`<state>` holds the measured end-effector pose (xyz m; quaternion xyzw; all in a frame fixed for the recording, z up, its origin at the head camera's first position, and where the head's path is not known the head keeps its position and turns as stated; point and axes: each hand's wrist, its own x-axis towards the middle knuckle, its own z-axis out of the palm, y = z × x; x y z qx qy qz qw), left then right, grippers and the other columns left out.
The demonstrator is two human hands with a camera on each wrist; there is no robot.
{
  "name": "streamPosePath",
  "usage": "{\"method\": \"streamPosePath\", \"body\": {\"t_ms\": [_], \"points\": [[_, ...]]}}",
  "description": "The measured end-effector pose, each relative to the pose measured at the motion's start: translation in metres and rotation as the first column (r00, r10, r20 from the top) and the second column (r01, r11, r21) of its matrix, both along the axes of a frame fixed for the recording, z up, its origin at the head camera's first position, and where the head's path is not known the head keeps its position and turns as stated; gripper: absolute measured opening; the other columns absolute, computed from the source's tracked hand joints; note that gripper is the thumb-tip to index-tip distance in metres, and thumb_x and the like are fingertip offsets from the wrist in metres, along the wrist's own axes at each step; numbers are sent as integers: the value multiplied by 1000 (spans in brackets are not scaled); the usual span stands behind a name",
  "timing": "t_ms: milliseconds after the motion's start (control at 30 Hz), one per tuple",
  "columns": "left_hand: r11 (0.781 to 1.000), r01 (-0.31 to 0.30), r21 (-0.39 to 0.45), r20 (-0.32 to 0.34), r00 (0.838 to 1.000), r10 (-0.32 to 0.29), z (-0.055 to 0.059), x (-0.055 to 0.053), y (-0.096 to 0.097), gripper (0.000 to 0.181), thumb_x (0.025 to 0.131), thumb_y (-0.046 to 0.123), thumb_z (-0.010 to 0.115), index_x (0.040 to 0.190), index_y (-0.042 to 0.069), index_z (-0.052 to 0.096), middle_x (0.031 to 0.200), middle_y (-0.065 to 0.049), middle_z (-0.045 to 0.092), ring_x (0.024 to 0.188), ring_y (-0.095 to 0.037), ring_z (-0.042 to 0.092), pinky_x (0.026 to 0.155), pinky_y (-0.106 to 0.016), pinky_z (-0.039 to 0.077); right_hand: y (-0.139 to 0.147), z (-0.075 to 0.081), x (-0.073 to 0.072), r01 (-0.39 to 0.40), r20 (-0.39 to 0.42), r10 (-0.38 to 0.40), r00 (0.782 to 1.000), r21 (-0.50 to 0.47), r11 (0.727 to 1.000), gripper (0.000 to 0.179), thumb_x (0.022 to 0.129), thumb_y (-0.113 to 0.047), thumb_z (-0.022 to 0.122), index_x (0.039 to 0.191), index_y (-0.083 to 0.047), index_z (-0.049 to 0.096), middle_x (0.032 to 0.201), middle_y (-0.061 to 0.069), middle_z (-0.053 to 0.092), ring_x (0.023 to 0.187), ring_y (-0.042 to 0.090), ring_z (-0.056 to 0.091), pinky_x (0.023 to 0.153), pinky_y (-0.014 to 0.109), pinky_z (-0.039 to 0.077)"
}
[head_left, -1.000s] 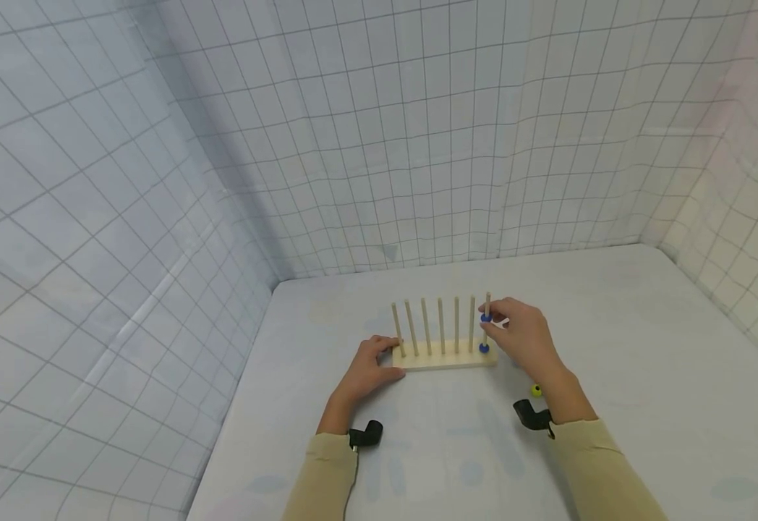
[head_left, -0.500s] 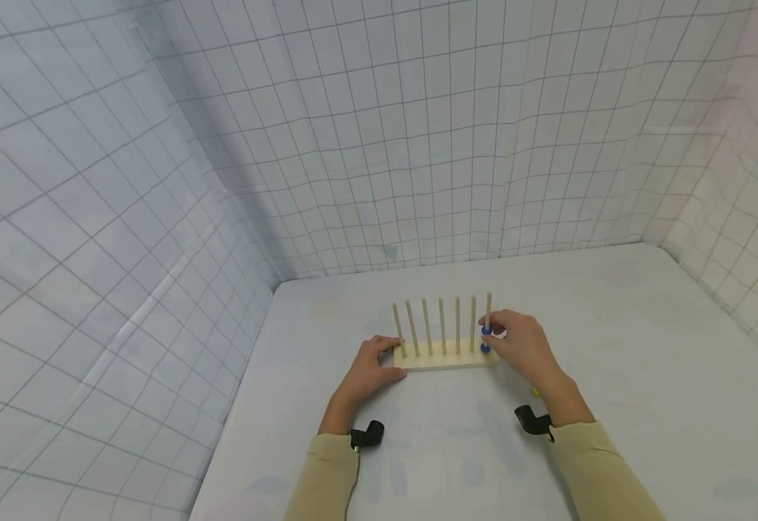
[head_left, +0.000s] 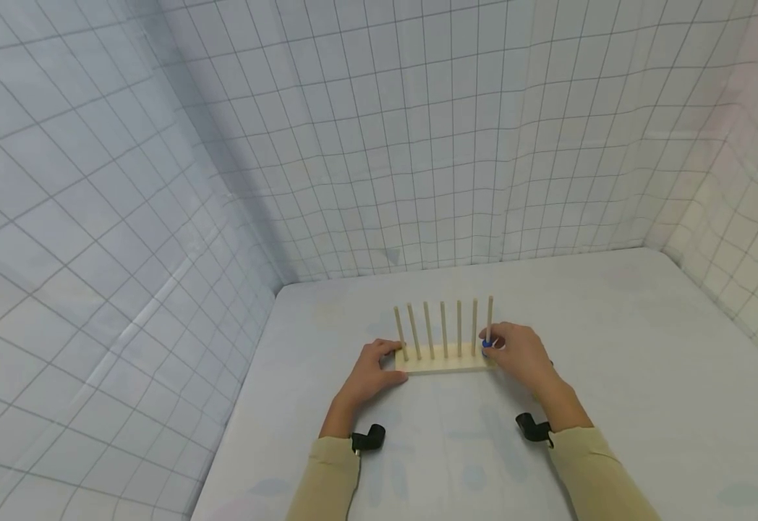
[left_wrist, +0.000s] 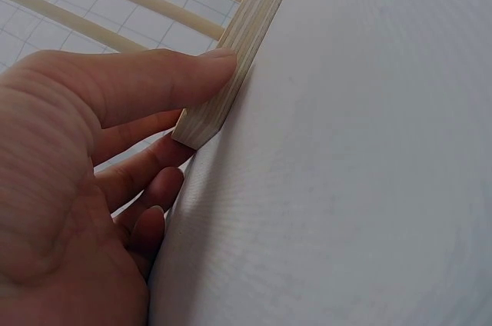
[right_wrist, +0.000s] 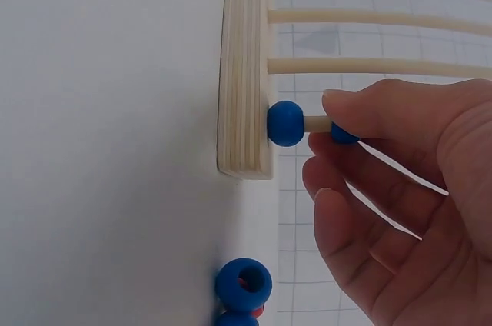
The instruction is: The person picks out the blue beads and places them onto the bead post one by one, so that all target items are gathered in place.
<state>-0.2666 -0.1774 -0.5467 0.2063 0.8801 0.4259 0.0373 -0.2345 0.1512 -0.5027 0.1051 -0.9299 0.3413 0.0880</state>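
Observation:
A pale wooden peg rack (head_left: 445, 367) stands on the table, with a row of several upright pegs. At its left end my left hand (head_left: 366, 373) grips the base; in the left wrist view the thumb (left_wrist: 207, 72) presses the near edge and fingers lie behind. My right hand (head_left: 522, 356) pinches a blue bead (right_wrist: 344, 134) threaded on the rightmost peg, partly hidden by the thumb. Below it on that peg, a second blue bead (right_wrist: 286, 123) sits against the base, with a short stretch of bare peg between them. The other pegs carry no beads.
Loose beads lie on the table beyond the rack's right end: a blue bead (right_wrist: 244, 284) with its hole showing, another blue one at the frame edge and a bit of red behind. Grid-patterned sheets (head_left: 379, 145) rise behind and beside the white table (head_left: 437, 449).
My right hand has slid the pinched blue bead down the rightmost peg, close to the lower bead. The left hand keeps its hold. The yellow bead by the right wrist is now mostly hidden.

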Motion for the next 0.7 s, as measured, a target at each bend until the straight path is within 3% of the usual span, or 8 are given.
{"method": "streamPosePath", "body": {"t_ms": [367, 700], "points": [[1000, -9, -2, -4, 1000, 9, -2, -1, 0, 61, 80, 22, 84, 136, 9, 63, 133, -10, 56, 129, -32, 43, 106, -53, 36, 1, -7, -3, -18, 60, 20, 998, -21, 1000, 20, 84, -10, 78, 104, -10, 76, 89, 0, 69, 80, 18, 63, 62, 33, 49], [1000, -6, -1, -8, 1000, 6, 1, -1, 1, 60, 80, 21, 84, 135, 9, 64, 133, -11, 57, 127, -32, 44, 105, -53, 37, 1, -5, -2, -19, 59, 20, 998, -14, 1000, 22, 84, -8, 79, 105, -9, 75, 89, -1, 70, 79, 16, 63, 61, 31, 48]]}}
